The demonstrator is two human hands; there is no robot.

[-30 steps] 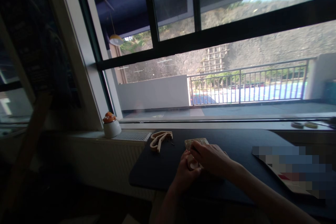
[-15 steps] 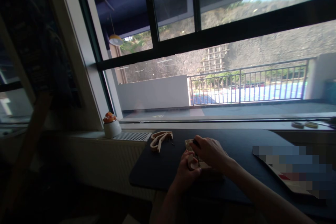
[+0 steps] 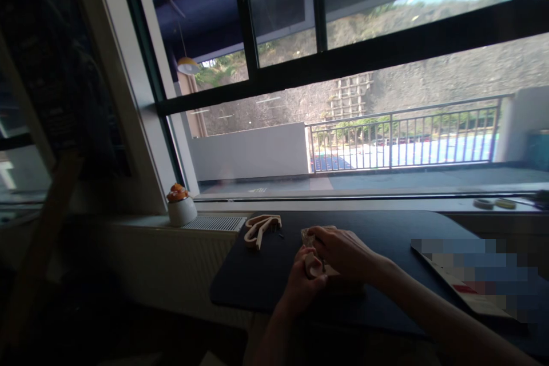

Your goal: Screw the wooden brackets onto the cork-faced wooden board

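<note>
My left hand (image 3: pixel 297 287) is closed around a pale wooden piece with a curved, hollowed end (image 3: pixel 312 266), held low over the dark table. Just above it, my right hand (image 3: pixel 345 250) is bent downward with its fingers wrapped round a screwdriver. Only a bit of the thin shaft (image 3: pixel 323 263) shows beside the wood; the handle is hidden by the fingers. A light, patterned item (image 3: pixel 306 235) lies beyond the fingers, mostly covered. To the left rest curved wooden parts (image 3: pixel 257 231), with several small dark screws (image 3: pixel 281 235) beside them.
The dark table (image 3: pixel 240 280) has rounded corners and stands against the window sill. A flat, blurred-out object (image 3: pixel 472 280) lies at its right. On the sill are a white jar with an orange top (image 3: pixel 182 209) and tape rolls (image 3: pixel 484 204). A radiator (image 3: pixel 210 257) is at the left.
My right hand has turned a little at the wrist, and the black handle seen earlier is now covered by the fingers. The left hand keeps its hold on the wooden piece.
</note>
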